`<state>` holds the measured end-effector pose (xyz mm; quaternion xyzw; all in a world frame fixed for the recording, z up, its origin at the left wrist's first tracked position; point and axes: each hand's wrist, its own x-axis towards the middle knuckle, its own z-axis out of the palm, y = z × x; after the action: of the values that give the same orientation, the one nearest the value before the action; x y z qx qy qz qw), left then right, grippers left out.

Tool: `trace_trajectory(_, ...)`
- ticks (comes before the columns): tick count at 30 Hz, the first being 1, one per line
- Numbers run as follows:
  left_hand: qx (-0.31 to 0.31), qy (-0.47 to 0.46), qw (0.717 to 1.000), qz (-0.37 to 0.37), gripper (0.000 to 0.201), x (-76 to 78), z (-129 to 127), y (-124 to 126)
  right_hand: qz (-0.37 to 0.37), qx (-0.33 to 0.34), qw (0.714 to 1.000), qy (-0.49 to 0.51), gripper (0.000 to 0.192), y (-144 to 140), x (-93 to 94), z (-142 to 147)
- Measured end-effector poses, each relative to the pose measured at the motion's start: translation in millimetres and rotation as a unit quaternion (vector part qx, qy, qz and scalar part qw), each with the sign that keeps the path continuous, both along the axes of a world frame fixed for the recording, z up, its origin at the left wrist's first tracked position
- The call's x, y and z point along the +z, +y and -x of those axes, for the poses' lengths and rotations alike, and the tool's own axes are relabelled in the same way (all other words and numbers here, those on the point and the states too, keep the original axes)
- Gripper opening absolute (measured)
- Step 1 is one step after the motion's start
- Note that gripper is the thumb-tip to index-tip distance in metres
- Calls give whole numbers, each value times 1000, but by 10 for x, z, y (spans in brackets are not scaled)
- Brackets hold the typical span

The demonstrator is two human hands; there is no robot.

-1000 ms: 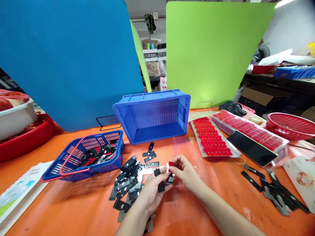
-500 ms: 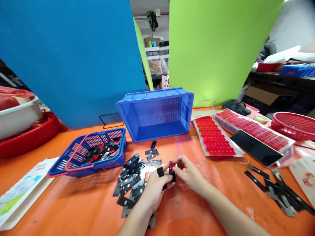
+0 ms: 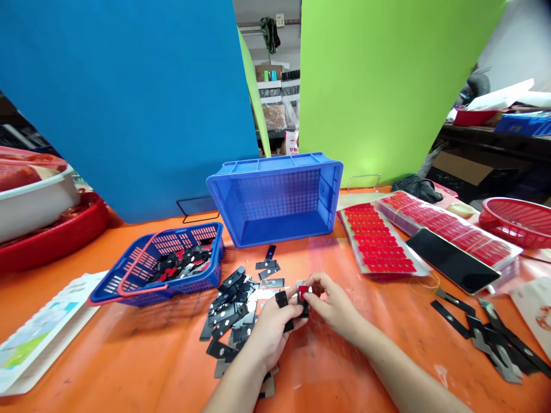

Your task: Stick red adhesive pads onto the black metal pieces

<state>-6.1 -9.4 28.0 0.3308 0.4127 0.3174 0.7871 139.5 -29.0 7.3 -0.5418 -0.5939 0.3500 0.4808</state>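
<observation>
Orange worktable (image 3: 129, 355) before blue and green screens | left hand (image 3: 269, 330) pinches a flat black metal clip (image 3: 303, 305) at near centre | right hand (image 3: 333, 307) fingertips closed on its small red adhesive pad (image 3: 303, 290) | risk: pad may stick crooked if the clip slips.

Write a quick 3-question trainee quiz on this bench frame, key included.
1. True or false: the blue crate lies tipped on its side, opening toward the camera.
2. What sits in the small blue basket? A) black parts with some red on them B) red sheets C) a phone
3. Fill in: the left hand and right hand meet over a black part bearing a ___ pad.

Key: 1 true; 2 A; 3 red.
</observation>
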Motion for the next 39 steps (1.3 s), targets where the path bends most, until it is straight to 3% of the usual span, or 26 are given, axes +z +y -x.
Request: trace_trajectory(39, -2, -24, 1000, -8, 51, 13, 9, -19, -14, -18, 1000, -16, 11, -19, -4, 23)
